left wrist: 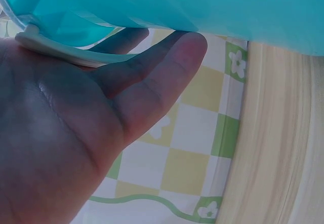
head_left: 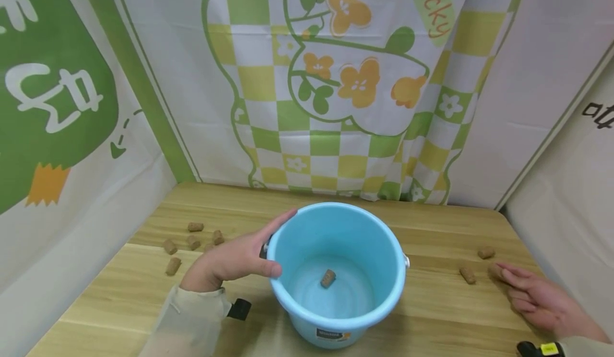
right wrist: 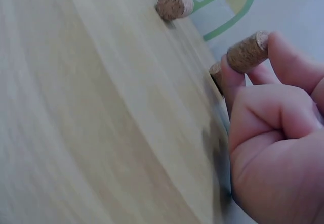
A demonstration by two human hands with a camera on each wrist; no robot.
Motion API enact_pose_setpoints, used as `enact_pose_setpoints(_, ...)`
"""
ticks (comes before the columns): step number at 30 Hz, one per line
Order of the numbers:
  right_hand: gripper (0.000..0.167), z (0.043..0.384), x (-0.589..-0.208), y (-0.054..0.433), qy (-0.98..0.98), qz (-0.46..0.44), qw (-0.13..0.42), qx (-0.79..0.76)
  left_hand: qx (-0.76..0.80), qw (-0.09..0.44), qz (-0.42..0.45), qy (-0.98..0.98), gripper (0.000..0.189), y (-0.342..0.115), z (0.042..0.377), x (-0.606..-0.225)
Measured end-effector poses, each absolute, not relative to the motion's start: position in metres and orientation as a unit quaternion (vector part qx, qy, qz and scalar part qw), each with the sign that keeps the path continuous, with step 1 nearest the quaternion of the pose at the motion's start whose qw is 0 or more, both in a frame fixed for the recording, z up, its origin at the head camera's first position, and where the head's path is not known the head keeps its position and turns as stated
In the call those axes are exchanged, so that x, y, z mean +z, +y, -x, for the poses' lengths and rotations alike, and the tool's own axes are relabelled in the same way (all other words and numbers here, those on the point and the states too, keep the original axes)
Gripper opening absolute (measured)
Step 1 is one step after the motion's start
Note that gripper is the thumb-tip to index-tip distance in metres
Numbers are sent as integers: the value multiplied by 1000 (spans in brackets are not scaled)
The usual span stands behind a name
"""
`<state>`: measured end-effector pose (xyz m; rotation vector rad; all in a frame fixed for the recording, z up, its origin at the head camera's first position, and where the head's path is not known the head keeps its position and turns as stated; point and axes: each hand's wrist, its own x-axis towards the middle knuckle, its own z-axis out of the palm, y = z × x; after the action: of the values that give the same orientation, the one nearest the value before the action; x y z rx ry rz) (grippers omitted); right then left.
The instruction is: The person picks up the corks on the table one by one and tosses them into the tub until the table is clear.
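A light blue bucket [head_left: 336, 322] stands upright at the middle of the table, with one cork [head_left: 328, 278] lying on its floor. My left hand [head_left: 244, 256] holds its left side, thumb over the rim and fingers along the outer wall. In the left wrist view those fingers [left wrist: 152, 92] lie against the blue wall beside the pale handle [left wrist: 71, 54]. Over at the right, my right hand [head_left: 539, 295] pinches a cork [right wrist: 248, 52] by its two ends between thumb and fingertip. Two more corks, one nearer [head_left: 467, 275] and one farther [head_left: 486, 252], lie just left of that hand.
Several corks [head_left: 194, 242] are scattered on the wooden table [head_left: 110, 298] left of the bucket, one partly hidden behind my left wrist. A patterned curtain [head_left: 336, 133] hangs at the table's back edge, and fabric walls [head_left: 571, 197] enclose both sides.
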<state>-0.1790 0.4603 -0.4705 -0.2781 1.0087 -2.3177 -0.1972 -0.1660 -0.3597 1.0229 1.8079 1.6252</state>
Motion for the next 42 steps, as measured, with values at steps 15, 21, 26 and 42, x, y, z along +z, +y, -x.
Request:
enact_pose_setpoints(15, 48, 187, -430, 424, 292, 181, 236, -909, 599, 249, -376, 662, 109, -167, 197, -360)
enact_pose_setpoints(21, 51, 189, -397, 392, 262, 235, 247, -903, 598, 246, -381, 661, 109, -167, 197, -361)
enact_pose_setpoints(26, 53, 189, -373, 368, 278, 263, 253, -889, 599, 244, -376, 664, 110, -167, 197, -361)
enact_pose_setpoints(42, 35, 167, -312, 295, 645, 224, 67, -727, 601, 246, -360, 670, 106, -167, 195, -360)
